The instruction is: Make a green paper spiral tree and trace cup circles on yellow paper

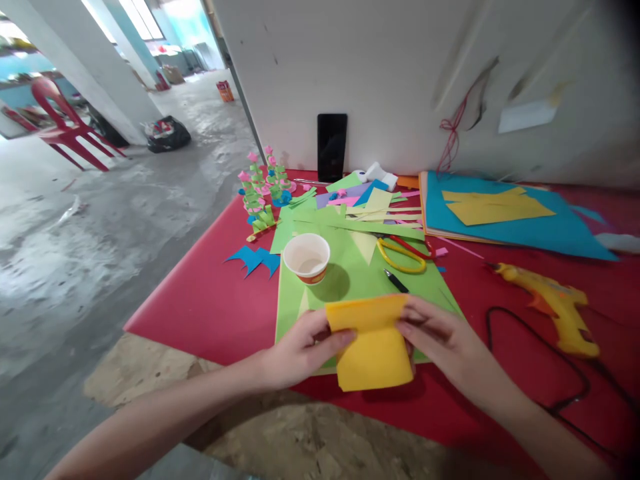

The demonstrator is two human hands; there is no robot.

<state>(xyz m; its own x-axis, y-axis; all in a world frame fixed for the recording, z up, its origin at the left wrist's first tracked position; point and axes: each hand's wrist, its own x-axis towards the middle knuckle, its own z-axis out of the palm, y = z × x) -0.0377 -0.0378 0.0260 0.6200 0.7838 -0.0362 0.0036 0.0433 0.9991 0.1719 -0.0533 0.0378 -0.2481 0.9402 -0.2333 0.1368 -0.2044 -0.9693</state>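
A folded piece of yellow paper [375, 360] is held up over the near edge of the table. My left hand [305, 343] pinches its left side, thumb in front. At the right side, my right hand [437, 333] grips it between thumb and fingers. Beyond the paper, a white paper cup [307, 259] stands upright on a green sheet [295, 317]. A black pen [396, 281] lies on the sheet past my right hand. Scissors [403, 257] with yellow and red handles rest behind the pen.
A yellow glue gun [550, 307] with a black cord lies at right. Blue sheets [520, 233] carry yellow scraps. Paper flowers [260, 190] stand at back left, near blue cut pieces [254, 259]. A phone [332, 147] leans on the wall behind paper strips.
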